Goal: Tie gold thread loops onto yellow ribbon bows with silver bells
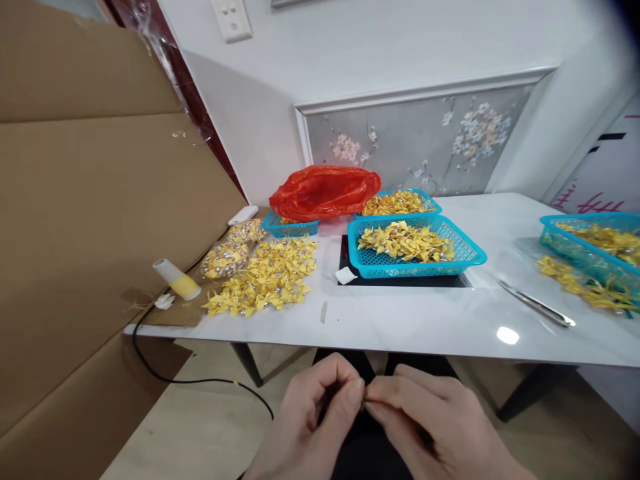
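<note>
Low in the view, over my lap and in front of the table edge, my left hand (325,413) and my right hand (430,413) meet fingertip to fingertip. Each is closed in a pinch. A tiny dark bit shows between the fingertips, too small and covered to name. Beyond them on the table lies a spread of yellow ribbon-like flowers with shiny beads (270,277). A blue plastic basket (465,257) holds more yellow pieces. To the right rests a pair of metal tweezers or scissors (537,303); which one is unclear.
A red plastic bag (325,190) sits on another blue basket (293,228) at the back. A further blue basket (590,243) stands at right, beside loose yellow flowers (585,287). A thread cone (177,280) and a black cable (200,381) are at left, near a large cardboard sheet (90,233).
</note>
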Demonstrator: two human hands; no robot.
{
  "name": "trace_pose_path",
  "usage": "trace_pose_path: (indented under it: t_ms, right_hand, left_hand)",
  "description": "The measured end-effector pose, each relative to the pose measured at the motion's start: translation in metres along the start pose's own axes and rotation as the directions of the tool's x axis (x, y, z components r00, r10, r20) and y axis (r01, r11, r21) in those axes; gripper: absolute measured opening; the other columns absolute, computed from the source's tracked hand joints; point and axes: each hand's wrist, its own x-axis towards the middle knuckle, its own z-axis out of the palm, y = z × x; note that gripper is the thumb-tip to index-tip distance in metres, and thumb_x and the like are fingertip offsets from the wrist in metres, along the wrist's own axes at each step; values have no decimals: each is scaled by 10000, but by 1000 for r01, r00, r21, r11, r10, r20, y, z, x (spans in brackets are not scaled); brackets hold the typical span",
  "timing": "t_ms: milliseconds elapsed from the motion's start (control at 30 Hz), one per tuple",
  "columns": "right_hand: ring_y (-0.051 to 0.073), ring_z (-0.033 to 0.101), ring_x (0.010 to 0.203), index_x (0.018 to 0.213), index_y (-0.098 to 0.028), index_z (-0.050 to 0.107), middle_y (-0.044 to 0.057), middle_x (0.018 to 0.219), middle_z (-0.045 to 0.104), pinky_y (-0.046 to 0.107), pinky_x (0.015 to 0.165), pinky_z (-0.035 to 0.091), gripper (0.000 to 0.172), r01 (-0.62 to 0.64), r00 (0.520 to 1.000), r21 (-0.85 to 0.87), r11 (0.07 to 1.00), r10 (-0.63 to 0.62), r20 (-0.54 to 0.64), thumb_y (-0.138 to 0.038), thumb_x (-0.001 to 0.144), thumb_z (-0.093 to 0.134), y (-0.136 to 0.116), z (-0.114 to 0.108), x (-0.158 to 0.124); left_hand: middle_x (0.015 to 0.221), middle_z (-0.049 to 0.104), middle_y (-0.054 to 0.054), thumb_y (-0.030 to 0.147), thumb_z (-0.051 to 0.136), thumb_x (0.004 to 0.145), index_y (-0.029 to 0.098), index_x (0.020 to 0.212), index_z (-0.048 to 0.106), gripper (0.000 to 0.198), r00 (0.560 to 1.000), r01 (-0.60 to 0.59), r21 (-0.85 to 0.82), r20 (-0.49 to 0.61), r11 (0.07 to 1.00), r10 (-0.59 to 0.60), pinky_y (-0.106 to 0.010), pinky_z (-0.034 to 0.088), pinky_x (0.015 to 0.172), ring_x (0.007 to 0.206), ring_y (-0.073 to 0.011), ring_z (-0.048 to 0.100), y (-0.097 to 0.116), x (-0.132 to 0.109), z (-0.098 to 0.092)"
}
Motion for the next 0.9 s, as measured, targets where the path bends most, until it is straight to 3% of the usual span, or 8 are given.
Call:
trace_pose_path:
  t_ms: [100, 200, 300, 367, 533, 700, 900]
  right_hand:
    - [107, 459, 512, 894, -163, 590, -5, 655, 539, 227, 464, 342, 171, 81, 997, -54, 995, -80, 23, -37, 928, 481, -1, -3, 0]
    - [107, 483, 541, 904, -176, 583, 7, 708, 603, 224, 498, 367, 169, 28, 1000, 39, 999, -29, 10, -42, 931, 482, -1, -3, -2]
    - [107, 450, 530, 900, -182, 598, -3, 671, 566, 236, 489, 338, 166, -37, 999, 86, 996, 37, -4, -71, 941, 481, 0, -1, -5]
    - [107, 436, 526, 903, -181, 598, -3, 661, 555, 240, 481, 322, 173, -14, 1000, 83, 996, 15, -9, -62, 938, 478, 0, 1, -5]
    - [108, 415, 483, 909, -181, 592, -18, 614, 526, 236, 452, 309, 158, 97, 992, -105, 990, -104, -67, -52, 920, 502, 0, -1, -2]
    - [98, 468, 470, 914, -157, 609, -15, 618, 537, 210, 440, 372, 126, 175, 984, -182, 968, -176, 11, -85, 946, 511, -3, -8, 4]
    - [109, 405, 442, 785, -150, 641, -16, 558, 467, 255, 395, 296, 215, 210, 975, -289, 934, -221, -5, -74, 936, 508, -6, -9, 6]
  left_hand:
    - [644, 384, 48, 536, 544, 894, 211, 681, 497, 392, 999, 23, -70, 29, 997, -21, -264, 280, 569, 627, -150, 316, 2, -1, 2]
    - [634, 441, 31, 499, 479, 943, 208, 645, 506, 418, 999, -38, -101, -2, 994, 38, -272, 311, 598, 625, -155, 378, 1, -1, 0]
    - [650, 497, 18, 464, 471, 963, 205, 666, 558, 404, 994, -95, -86, -55, 992, 90, -266, 341, 616, 639, -158, 426, -5, 2, -8]
    - [652, 501, 25, 468, 511, 949, 206, 679, 580, 383, 991, -100, -83, -96, 992, 92, -250, 348, 599, 631, -149, 422, -10, 2, -14]
    - [682, 562, 24, 444, 687, 847, 212, 761, 693, 247, 988, -47, -114, -149, 992, 29, -211, 385, 601, 654, -134, 461, -12, -8, -16]
    - [725, 609, 5, 303, 693, 856, 239, 795, 783, 126, 981, -184, -97, -80, 978, 177, -201, 412, 522, 553, -100, 493, -9, -12, -11]
    - [713, 651, -7, 201, 714, 833, 275, 796, 817, 132, 945, -316, -65, -106, 947, 308, -194, 469, 500, 523, -99, 556, -14, -9, -11]
